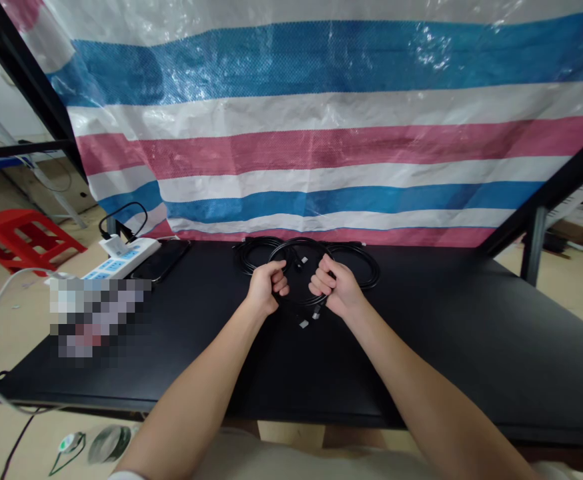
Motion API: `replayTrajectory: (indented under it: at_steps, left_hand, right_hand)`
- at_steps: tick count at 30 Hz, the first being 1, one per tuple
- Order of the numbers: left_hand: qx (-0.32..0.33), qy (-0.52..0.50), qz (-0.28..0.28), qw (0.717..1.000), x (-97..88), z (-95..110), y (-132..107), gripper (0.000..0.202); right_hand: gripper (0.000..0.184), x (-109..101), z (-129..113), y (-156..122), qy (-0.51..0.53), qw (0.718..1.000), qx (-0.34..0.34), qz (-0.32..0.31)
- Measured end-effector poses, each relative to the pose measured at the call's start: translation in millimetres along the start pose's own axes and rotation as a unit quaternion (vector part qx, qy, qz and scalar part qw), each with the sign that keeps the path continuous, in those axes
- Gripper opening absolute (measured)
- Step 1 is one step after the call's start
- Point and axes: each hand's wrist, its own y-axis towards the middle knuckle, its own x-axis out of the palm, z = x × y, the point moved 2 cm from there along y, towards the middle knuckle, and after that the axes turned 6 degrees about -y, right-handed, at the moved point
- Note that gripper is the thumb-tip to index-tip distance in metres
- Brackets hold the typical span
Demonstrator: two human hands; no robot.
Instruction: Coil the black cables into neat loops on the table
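A looped black cable (307, 303) is held up above the table between my two hands. On its left side my left hand (266, 288) is closed around the loop, thumb on top. My right hand (337, 287) grips the right side with curled fingers. Below the loop, near my right hand, hangs a cable plug (316, 311) with a metal end. A small pale piece (304, 325), perhaps another connector end, shows beside it. Behind my hands lie two more coiled black cables, a left coil (244, 257) and a right coil (374, 270).
The black table (471, 333) spreads out on both sides. At its left stand a white power strip (121, 261) with a plugged-in adapter and a dark phone (164, 260). A striped plastic sheet (321, 150) hangs behind. A red stool (26, 237) is on the floor.
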Motion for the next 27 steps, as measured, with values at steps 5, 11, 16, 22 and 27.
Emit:
replayTrajectory:
  at_steps: [5,11,16,22,27]
  left_hand:
    - [-0.033,-0.014,-0.021,0.999,0.9,1.1,-1.3,0.034]
    - [-0.031,0.013,0.066,0.997,-7.4,11.9,4.2,0.034]
    - [-0.027,0.011,0.068,0.997,-19.3,27.5,9.0,0.032]
    - [0.164,-0.005,0.098,0.982,-37.9,44.9,20.9,0.025]
    - [0.318,0.17,0.145,0.921,-51.9,47.7,29.2,0.046]
  right_hand:
    - [0.054,-2.2,5.7,3.0,-0.028,0.999,0.009,0.036]
    - [0.038,4.4,8.4,-0.8,-0.369,0.908,-0.098,0.172]
    - [0.024,20.5,-8.6,1.5,-0.685,0.714,0.001,0.148]
    - [0.041,41.9,-5.5,37.1,-0.704,0.702,0.074,0.08]
    - [0.035,43.6,15.3,85.3,-0.663,0.74,0.063,0.096]
